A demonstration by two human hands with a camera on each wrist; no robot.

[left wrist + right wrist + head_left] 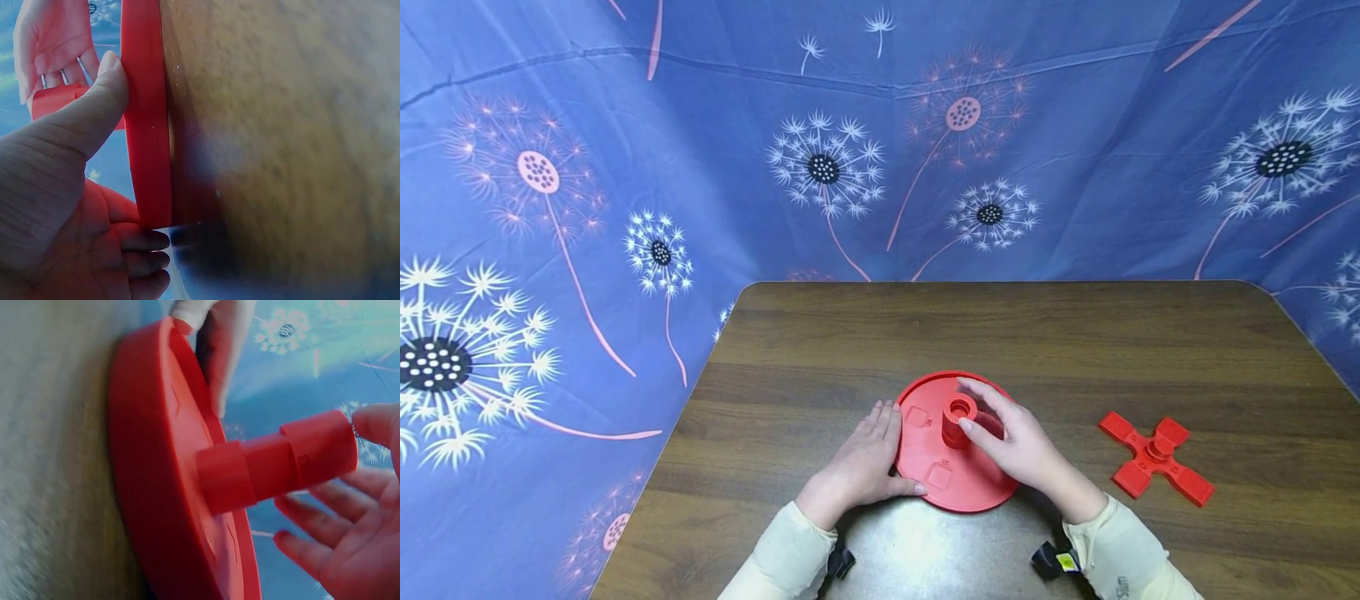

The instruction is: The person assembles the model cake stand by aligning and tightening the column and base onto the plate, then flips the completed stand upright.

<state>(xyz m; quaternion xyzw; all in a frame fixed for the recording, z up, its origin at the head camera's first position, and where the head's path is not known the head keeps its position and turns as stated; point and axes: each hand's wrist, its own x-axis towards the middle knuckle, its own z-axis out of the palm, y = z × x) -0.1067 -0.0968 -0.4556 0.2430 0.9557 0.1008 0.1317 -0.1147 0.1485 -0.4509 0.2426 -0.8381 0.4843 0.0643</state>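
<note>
A red round base (925,492) with a raised rim lies on the table. A stepped red column (269,465), hollow at the top and marked with a 3, stands upright at its middle. My left hand (862,454) rests along the base's left edge, its fingers straight and together, its thumb at the near rim. Around the column's top is my right hand (1022,437), with its thumb at the upper edge and its fingers loosely spread behind. The right palm stays apart from the column. To the right lies a red cross-shaped piece (1180,479) with a short central peg.
The wood-grain table (820,333) has rounded far corners. Behind it and at its sides hangs a blue cloth (715,108) printed with dandelions. Flat square outlines mark the base's floor.
</note>
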